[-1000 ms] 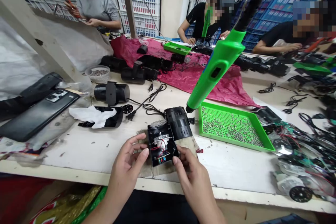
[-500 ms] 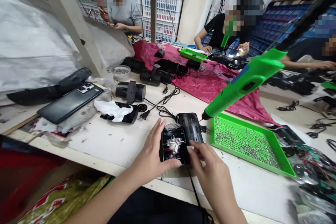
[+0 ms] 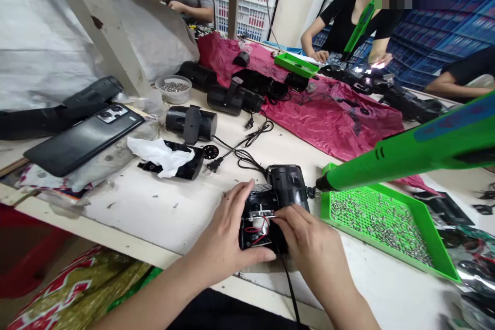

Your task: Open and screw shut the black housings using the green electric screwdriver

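Note:
My left hand [image 3: 222, 234] is wrapped around the left side of an opened black device housing [image 3: 247, 227], its thumb along the near edge. Inside the housing show red wires [image 3: 255, 229], a white round part and a metal bracket [image 3: 261, 214]. The fingertips of my right hand [image 3: 311, 234] are pinched together at the bracket's right end; what they hold, if anything, is hidden. Right behind the housing lies a black cylindrical device [image 3: 288, 185]. A black cord [image 3: 291, 283] runs from the housing toward my lap.
A green electric screwdriver [image 3: 386, 162] hangs at right over a green tray [image 3: 390, 227] of screws. Left lie a phone [image 3: 83, 139], a black cover with white tissue [image 3: 162, 155], a screw tub [image 3: 174, 90] and black devices [image 3: 192, 124]. Co-workers sit across, beyond pink plastic sheeting [image 3: 309, 118].
My right fingers have moved from the housing's right edge inward to the metal bracket. My left hand keeps its hold. The view has shifted, and the screwdriver appears larger and farther right.

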A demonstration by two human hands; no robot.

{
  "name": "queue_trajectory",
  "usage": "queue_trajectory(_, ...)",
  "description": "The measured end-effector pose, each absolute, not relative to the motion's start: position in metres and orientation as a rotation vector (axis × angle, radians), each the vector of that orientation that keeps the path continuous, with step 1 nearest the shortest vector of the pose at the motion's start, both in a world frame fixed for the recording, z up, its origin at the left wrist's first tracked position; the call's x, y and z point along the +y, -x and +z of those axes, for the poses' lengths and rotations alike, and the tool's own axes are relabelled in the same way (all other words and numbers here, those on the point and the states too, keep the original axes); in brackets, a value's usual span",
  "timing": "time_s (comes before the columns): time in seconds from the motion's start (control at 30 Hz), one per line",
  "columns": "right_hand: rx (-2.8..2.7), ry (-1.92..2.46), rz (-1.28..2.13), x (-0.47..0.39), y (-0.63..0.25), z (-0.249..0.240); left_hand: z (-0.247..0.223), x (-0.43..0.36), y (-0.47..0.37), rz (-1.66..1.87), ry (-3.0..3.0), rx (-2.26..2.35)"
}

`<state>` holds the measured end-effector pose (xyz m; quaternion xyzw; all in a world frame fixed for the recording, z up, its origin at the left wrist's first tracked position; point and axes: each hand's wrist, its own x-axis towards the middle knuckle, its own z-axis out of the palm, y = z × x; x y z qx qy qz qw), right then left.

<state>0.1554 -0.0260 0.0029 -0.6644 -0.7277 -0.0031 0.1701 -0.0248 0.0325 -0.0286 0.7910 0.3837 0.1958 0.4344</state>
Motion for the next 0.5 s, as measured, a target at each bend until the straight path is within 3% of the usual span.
queue_trajectory(0.33, -2.084, 1.843, -0.070, -0.026, -0.155, -0.002, -0.030, 0.033, 0.023, 0.540, -1.998, 0.940)
queue_trajectory(0.5, -1.728, 1.864, -0.012, -0.048, -0.145, -0.006, -0.031, 0.034, 0.025, 0.590, -2.008, 0.905)
